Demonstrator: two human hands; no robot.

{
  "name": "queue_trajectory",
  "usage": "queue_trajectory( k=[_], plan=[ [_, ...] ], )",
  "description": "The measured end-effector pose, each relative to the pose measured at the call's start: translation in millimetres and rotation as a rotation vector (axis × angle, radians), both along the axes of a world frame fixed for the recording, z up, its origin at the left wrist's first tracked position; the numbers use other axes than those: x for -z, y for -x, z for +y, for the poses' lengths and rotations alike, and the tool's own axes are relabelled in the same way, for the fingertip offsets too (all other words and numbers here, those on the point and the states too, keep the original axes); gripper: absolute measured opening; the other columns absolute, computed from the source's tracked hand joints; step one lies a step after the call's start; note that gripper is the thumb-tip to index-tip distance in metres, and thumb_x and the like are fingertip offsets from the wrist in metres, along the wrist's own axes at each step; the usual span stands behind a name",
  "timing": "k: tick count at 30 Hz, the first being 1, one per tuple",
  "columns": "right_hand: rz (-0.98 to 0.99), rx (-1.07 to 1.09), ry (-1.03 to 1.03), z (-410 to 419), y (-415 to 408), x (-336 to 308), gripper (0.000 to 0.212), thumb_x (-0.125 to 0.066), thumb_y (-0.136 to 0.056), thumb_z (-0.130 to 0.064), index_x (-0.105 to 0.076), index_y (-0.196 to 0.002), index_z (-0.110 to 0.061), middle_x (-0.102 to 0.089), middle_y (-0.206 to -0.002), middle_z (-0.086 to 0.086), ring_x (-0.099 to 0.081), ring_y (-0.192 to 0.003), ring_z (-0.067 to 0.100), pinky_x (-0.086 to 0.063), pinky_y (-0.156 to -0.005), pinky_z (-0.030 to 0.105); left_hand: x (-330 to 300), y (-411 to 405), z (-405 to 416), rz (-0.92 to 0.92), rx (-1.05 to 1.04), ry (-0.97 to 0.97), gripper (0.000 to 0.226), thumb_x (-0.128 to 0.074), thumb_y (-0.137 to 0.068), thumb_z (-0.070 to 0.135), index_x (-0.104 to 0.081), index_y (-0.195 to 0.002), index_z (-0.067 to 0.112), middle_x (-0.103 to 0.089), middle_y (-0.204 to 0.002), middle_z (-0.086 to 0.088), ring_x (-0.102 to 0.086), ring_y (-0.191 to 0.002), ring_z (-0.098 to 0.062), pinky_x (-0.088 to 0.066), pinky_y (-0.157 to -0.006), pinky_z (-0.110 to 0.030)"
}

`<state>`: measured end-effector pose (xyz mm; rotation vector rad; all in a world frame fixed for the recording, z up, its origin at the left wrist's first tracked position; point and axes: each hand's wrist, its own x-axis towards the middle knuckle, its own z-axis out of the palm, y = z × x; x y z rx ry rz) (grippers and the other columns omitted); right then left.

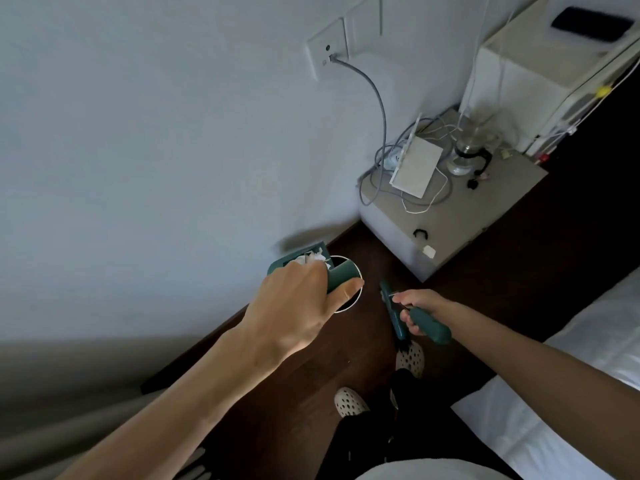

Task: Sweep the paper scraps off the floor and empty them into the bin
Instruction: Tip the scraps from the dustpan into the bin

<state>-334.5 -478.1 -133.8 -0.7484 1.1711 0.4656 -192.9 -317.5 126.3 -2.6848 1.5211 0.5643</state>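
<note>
Left hand (298,306) curls around the smooth teal plastic dustpan (332,275), tipped over the round white-rimmed bin (356,296) by the wall, crumpled white paper scraps (311,257) at its lip. Right hand (415,308) grips the teal brush (426,323) handle above dark wood floor (374,244).

Dark wood floor (374,251) carries the bin (356,299), grey cabinet (485,216) and 2 shoes (349,401).
</note>
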Motion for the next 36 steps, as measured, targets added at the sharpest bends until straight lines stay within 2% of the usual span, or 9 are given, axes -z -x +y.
queue_trajectory(
  k=[2, 6, 11, 13, 16, 22, 24, 30, 36],
  plan=[
    [-0.004, 0.033, 0.006, 5, -2, -4, 0.034, -0.051, -0.099, -0.021, -0.05, -0.132, -0.011, -0.046, -0.057, 0.01, -0.043, -0.031, 0.014, -0.038, -0.033, 0.018, 1, 3, 8, -0.006, 0.045, 0.007, 0.064, -0.028, -0.091, 0.073, -0.056, -0.086, 0.016, -0.052, -0.071, 0.005, -0.05, -0.059, -0.014, -0.046, -0.058, -0.031],
    [-0.018, 0.065, 0.011, 10, -5, -5, 0.04, -0.051, -0.099, -0.023, -0.047, -0.137, -0.009, -0.047, -0.057, 0.009, -0.044, -0.031, 0.014, -0.039, -0.032, 0.019, 0, 19, 20, -0.103, 0.176, -0.035, 0.063, -0.019, -0.089, 0.074, -0.046, -0.079, 0.018, -0.04, -0.06, 0.008, -0.039, -0.05, -0.013, -0.038, -0.055, -0.03],
    [-0.026, 0.103, 0.016, 28, 6, -8, 0.039, -0.05, -0.099, -0.021, -0.049, -0.136, -0.008, -0.048, -0.058, 0.01, -0.044, -0.03, 0.014, -0.038, -0.03, 0.02, 6, 41, 42, -0.139, 0.296, -0.044, 0.06, -0.023, -0.094, 0.072, -0.047, -0.087, 0.018, -0.055, -0.07, 0.004, -0.06, -0.061, -0.021, -0.045, -0.057, -0.032],
    [-0.016, 0.117, 0.019, 34, 12, -8, 0.036, -0.05, -0.099, -0.02, -0.051, -0.133, -0.009, -0.05, -0.06, 0.01, -0.045, -0.031, 0.013, -0.038, -0.03, 0.02, 7, 48, 50, -0.153, 0.335, -0.03, 0.06, -0.023, -0.096, 0.071, -0.049, -0.089, 0.017, -0.062, -0.072, 0.002, -0.064, -0.061, -0.021, -0.054, -0.06, -0.035],
    [-0.004, 0.126, 0.026, 42, 18, -6, 0.035, -0.049, -0.098, -0.018, -0.053, -0.132, -0.009, -0.05, -0.061, 0.01, -0.046, -0.03, 0.013, -0.039, -0.03, 0.02, 11, 53, 60, -0.175, 0.352, 0.0, 0.06, -0.027, -0.096, 0.07, -0.052, -0.086, 0.017, -0.065, -0.068, 0.001, -0.065, -0.056, -0.021, -0.056, -0.056, -0.037],
    [0.032, 0.122, 0.007, 49, 18, -10, 0.032, -0.047, -0.1, -0.018, -0.053, -0.13, -0.008, -0.053, -0.065, 0.01, -0.049, -0.031, 0.012, -0.039, -0.031, 0.019, 19, 57, 71, -0.219, 0.41, 0.029, 0.056, -0.041, -0.092, 0.07, -0.048, -0.067, 0.02, -0.05, -0.044, 0.008, -0.048, -0.031, -0.013, -0.033, -0.035, -0.025],
    [0.035, 0.125, 0.008, 50, 19, -11, 0.031, -0.047, -0.1, -0.017, -0.053, -0.129, -0.009, -0.054, -0.067, 0.01, -0.05, -0.032, 0.012, -0.04, -0.031, 0.02, 22, 60, 75, -0.23, 0.408, 0.034, 0.056, -0.04, -0.091, 0.069, -0.046, -0.063, 0.021, -0.046, -0.04, 0.009, -0.044, -0.027, -0.011, -0.03, -0.032, -0.023],
    [0.044, 0.156, -0.01, 55, 19, -21, 0.028, -0.048, -0.1, -0.018, -0.053, -0.127, -0.011, -0.053, -0.061, 0.007, -0.049, -0.033, 0.01, -0.038, -0.03, 0.019, 26, 60, 88, -0.189, 0.391, -0.013, 0.058, -0.031, -0.093, 0.068, -0.045, -0.064, 0.02, -0.046, -0.04, 0.009, -0.043, -0.028, -0.012, -0.034, -0.032, -0.024],
    [0.03, 0.128, 0.003, 57, 13, -29, 0.032, -0.049, -0.099, -0.02, -0.053, -0.129, -0.011, -0.053, -0.061, 0.006, -0.049, -0.035, 0.011, -0.039, -0.031, 0.02, 21, 65, 96, -0.075, 0.404, -0.003, 0.055, -0.025, -0.098, 0.065, -0.037, -0.079, 0.015, -0.031, -0.053, 0.005, -0.027, -0.04, -0.013, -0.02, -0.043, -0.028]
  ],
)
